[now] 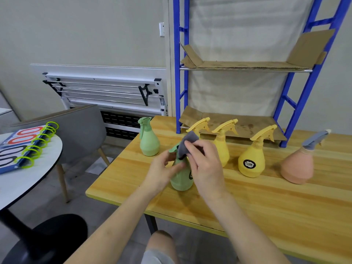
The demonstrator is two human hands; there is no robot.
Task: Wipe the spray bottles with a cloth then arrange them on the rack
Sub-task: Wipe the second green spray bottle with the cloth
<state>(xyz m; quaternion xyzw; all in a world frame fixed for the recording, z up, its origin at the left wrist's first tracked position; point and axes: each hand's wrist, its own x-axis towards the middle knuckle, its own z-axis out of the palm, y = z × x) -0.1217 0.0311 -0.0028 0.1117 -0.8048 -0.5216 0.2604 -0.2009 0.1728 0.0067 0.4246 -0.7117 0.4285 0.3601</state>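
- Leftmost, off the worktop: a round white table carrying a ring-bound set of cards, with a grey chair behind it.
- Near the worktop's back-left corner: a green spray bottle, upright, untouched.
- Toward the front-left edge: a second green bottle, upright on the worktop. Left hand grips its neck, fingers curled round it.
- Right hand pinches a grey cloth against that bottle's trigger head, fingers closed on the cloth.
- Behind the hands: two yellow bottles, one mostly hidden by the cloth, one just right of the right hand.
- Further right: a third yellow bottle with a black round label, standing apart.
- Near the right edge: a pink bottle with a grey trigger, upright.
- Along the back edge: a blue rack, both shelves lined with cardboard; no bottles on it.
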